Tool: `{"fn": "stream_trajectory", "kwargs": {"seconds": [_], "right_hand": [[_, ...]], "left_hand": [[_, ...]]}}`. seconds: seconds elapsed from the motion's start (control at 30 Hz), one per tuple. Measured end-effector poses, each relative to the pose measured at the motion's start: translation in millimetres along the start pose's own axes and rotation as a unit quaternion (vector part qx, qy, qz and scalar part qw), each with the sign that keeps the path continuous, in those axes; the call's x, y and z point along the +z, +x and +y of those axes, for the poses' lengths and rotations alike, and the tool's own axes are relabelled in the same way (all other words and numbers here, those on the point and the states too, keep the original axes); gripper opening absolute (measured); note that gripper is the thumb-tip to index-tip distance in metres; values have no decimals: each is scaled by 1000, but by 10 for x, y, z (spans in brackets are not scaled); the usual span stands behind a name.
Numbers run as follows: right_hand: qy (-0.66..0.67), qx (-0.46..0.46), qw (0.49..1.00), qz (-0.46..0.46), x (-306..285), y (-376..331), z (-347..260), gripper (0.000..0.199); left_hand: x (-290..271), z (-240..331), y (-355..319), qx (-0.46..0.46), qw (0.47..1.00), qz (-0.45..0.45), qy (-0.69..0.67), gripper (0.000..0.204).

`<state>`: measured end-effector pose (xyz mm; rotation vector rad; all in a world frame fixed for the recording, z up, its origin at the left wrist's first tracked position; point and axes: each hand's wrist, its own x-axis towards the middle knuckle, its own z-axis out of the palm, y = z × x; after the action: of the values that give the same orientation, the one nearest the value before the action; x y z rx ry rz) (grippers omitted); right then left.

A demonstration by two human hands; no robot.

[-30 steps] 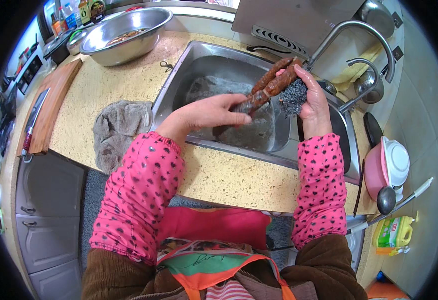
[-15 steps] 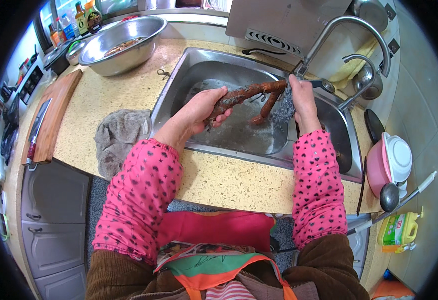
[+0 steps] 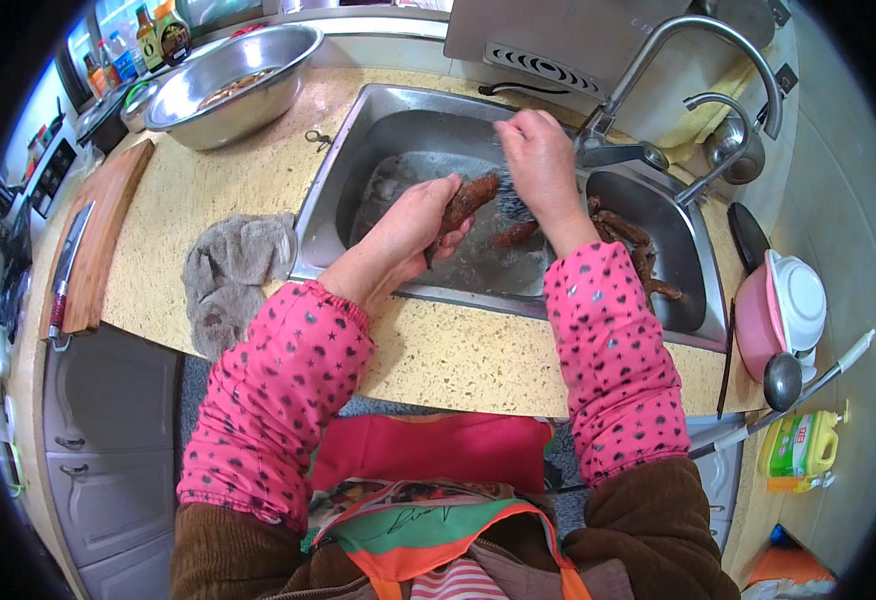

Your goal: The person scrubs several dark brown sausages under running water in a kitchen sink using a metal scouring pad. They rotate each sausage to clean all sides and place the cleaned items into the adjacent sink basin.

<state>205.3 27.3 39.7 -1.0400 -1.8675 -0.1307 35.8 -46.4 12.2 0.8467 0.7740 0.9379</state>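
Observation:
My left hand is wrapped round the thick end of a reddish-brown, knobbly root above the left basin of the sink. In my right hand is a grey wire scourer, pressed against the root's far part. Much of the root is hidden behind the right hand and the scourer, with a lower piece showing below them. Shallow cloudy water lies in the basin. More brown roots rest in the smaller right basin, beside my right wrist.
A curved tap rises behind the sink. On the left are a grey cloth, a large steel bowl, and a cutting board with a knife. A pink basin and a ladle stand at right.
My right hand with the scourer has moved left and away from me along the root, uncovering the roots in the right basin. My left hand still grips the root.

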Motion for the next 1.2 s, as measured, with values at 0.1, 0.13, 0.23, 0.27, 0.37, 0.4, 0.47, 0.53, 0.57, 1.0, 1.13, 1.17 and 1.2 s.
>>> {"fn": "stream_trajectory", "kwargs": {"seconds": [0.1, 0.13, 0.23, 0.27, 0.37, 0.4, 0.47, 0.53, 0.57, 1.0, 1.13, 1.17, 1.2], "right_hand": [[-53, 42, 998, -8, -65, -85, 291, 20], [-38, 42, 998, -17, -88, -83, 165, 20], [60, -46, 995, -65, 62, -174, -440, 18], [61, -82, 991, -91, 91, -229, -658, 18], [-33, -103, 993, -39, 40, -159, -462, 19], [-52, -31, 998, -22, 69, -151, -216, 20], [-90, 38, 994, -47, 94, -268, 109, 25], [-103, 113, 979, -132, 119, -337, 133, 27], [-98, 128, 968, -190, 140, -361, 145, 26], [-48, -9, 597, -801, 567, -944, 441, 43], [-76, 19, 666, -742, 200, -611, 130, 30], [-21, 13, 711, -703, 93, -531, 174, 30], [42, -1, 748, -663, 49, -453, 161, 30]], "left_hand": [[40, 31, -39, -2, 1000, 7, 10, 30], [35, 24, -51, 5, 1000, 15, 18, 30], [-53, -2, -19, 23, 998, 39, 42, 32], [-104, 1, -23, 30, 997, 49, 54, 33], [-34, 28, -41, 26, 999, 41, 22, 34], [-21, 51, -43, 20, 999, 42, 19, 34], [-51, 58, -35, 19, 998, 53, 33, 32], [-125, 56, -8, 19, 998, 60, 18, 30], [-158, 66, 6, 37, 996, 85, 21, 28], [-246, 253, 23, 199, 978, 69, -11, 40], [-229, 271, 40, 225, 971, 78, -17, 36], [-213, 275, 65, 233, 969, 80, -26, 35], [-257, 265, 57, 241, 965, 94, -32, 33]]}}
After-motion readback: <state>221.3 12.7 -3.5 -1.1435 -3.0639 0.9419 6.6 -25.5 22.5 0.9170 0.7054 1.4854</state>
